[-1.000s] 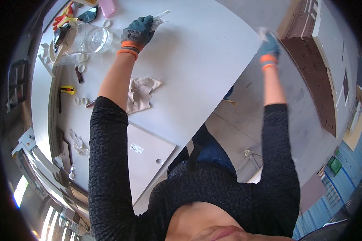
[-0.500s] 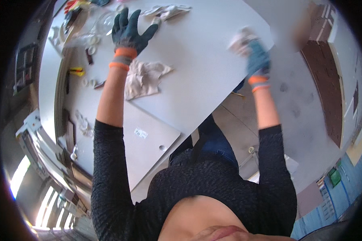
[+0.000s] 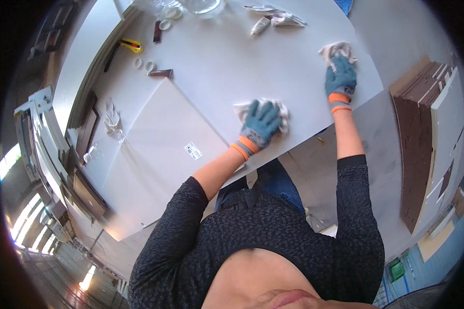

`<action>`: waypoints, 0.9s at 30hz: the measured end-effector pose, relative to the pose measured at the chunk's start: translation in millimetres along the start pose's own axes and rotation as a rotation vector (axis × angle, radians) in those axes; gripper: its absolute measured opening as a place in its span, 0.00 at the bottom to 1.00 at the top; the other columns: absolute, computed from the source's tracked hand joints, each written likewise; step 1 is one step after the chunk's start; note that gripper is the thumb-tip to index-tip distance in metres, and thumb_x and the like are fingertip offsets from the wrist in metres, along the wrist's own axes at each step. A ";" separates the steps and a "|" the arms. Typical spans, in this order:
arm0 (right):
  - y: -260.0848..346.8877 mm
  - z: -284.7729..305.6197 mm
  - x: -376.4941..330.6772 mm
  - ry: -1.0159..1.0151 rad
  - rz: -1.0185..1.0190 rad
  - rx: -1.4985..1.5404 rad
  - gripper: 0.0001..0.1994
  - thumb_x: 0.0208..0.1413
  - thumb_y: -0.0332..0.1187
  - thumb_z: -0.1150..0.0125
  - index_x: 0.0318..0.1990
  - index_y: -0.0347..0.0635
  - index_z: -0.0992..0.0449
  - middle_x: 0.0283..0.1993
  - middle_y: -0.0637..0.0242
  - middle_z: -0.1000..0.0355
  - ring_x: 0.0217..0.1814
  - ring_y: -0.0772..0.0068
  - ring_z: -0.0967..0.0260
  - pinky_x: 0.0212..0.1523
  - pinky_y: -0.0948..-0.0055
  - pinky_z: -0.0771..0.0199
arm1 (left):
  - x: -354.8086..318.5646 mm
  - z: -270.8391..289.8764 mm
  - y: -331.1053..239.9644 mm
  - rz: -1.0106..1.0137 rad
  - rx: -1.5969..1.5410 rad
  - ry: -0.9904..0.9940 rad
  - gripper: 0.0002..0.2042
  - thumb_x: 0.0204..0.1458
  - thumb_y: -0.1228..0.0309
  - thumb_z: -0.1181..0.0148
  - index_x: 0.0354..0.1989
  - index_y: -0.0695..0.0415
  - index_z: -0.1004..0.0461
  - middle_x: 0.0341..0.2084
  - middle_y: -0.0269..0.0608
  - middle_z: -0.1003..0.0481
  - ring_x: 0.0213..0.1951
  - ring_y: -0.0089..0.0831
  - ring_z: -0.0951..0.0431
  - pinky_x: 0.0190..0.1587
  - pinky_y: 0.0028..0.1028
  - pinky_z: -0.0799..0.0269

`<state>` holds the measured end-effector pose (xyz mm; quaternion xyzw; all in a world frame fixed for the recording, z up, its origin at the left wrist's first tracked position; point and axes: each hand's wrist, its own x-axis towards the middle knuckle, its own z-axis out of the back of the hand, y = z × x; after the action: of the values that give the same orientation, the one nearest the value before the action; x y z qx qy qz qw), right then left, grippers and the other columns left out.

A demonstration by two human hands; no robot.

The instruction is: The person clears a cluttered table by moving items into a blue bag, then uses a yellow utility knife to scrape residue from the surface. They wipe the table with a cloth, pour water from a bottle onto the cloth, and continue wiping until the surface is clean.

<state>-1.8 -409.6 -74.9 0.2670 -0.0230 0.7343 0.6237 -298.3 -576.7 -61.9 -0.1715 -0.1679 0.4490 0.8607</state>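
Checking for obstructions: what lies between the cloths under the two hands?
Nothing but bare pale panel, from the cloth under the left hand to the other cloth under the right hand; the head view shows it.

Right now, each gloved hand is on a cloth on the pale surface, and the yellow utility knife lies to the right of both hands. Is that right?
Not quite: the yellow utility knife lies to the left of both hands, as the head view shows. The left hand and right hand are each on a cloth on the pale surface.
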 end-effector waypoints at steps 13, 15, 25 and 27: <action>258.5 -94.7 31.6 0.283 0.362 0.468 0.21 0.58 0.32 0.41 0.60 0.50 0.24 0.64 0.56 0.28 0.65 0.46 0.30 0.65 0.51 0.28 | -69.1 106.1 37.3 0.511 -0.448 -0.672 0.23 0.55 0.85 0.40 0.61 0.62 0.27 0.51 0.46 0.21 0.51 0.38 0.20 0.56 0.36 0.23; 279.2 -108.4 30.1 0.363 0.333 0.415 0.19 0.59 0.35 0.42 0.58 0.53 0.23 0.63 0.60 0.27 0.65 0.48 0.30 0.64 0.52 0.28 | -65.5 122.0 53.7 0.394 -0.370 -0.874 0.23 0.58 0.87 0.48 0.63 0.65 0.28 0.52 0.45 0.21 0.47 0.32 0.20 0.51 0.32 0.21; 104.3 105.3 -175.2 1.230 0.742 0.313 0.20 0.46 0.24 0.36 0.48 0.56 0.17 0.57 0.69 0.23 0.63 0.57 0.27 0.54 0.60 0.19 | -69.4 105.4 79.6 0.502 -0.715 -0.969 0.26 0.51 0.92 0.54 0.60 0.66 0.27 0.56 0.49 0.23 0.48 0.31 0.20 0.53 0.31 0.21; 3.4 152.5 -191.7 1.443 0.572 -0.192 0.13 0.47 0.29 0.31 0.43 0.52 0.15 0.46 0.63 0.18 0.53 0.58 0.20 0.51 0.59 0.19 | -52.5 104.9 69.4 0.567 -0.857 -0.841 0.25 0.50 0.93 0.52 0.58 0.66 0.26 0.58 0.52 0.23 0.53 0.34 0.21 0.57 0.34 0.23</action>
<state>65.6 -639.5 -23.9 -0.3477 0.2570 0.8533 0.2914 -422.8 -567.9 -7.1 -0.3460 -0.6016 0.5803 0.4261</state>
